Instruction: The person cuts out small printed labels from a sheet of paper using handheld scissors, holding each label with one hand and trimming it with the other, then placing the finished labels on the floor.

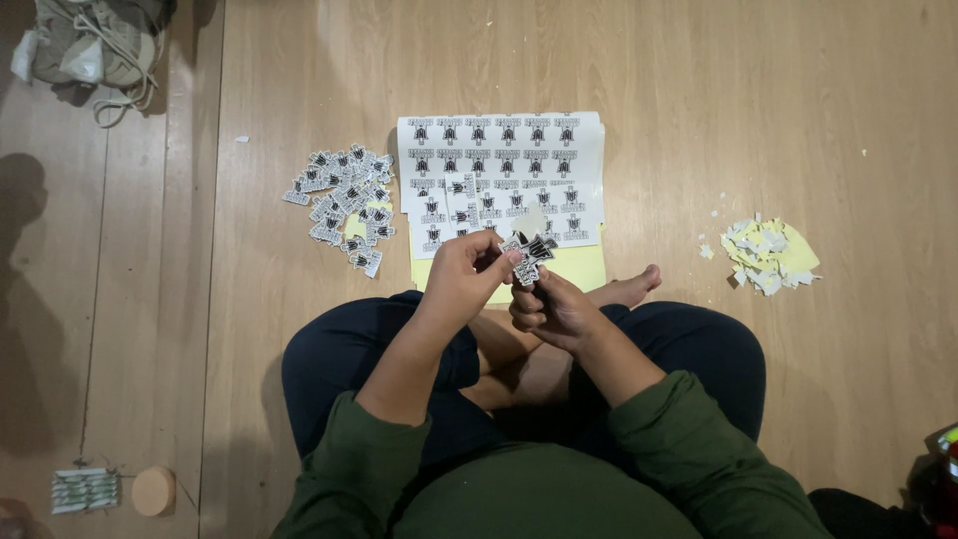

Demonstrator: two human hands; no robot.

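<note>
I sit cross-legged on a wooden floor. My left hand (461, 277) and my right hand (549, 307) meet in front of me, both pinching a small stack of cut-out stickers (527, 252) printed in black and white. Just beyond my hands lies a white sticker sheet (504, 165) with rows of the same print, resting on a yellow backing sheet (579, 268). Left of the sheet lies a pile of several cut stickers (344, 205).
A heap of white and yellow paper scraps (768, 255) lies to the right. A shoe with laces (95, 45) sits at the top left. A round wooden disc (153, 490) and a small striped packet (85, 489) lie at the bottom left. My bare foot (629, 289) pokes out.
</note>
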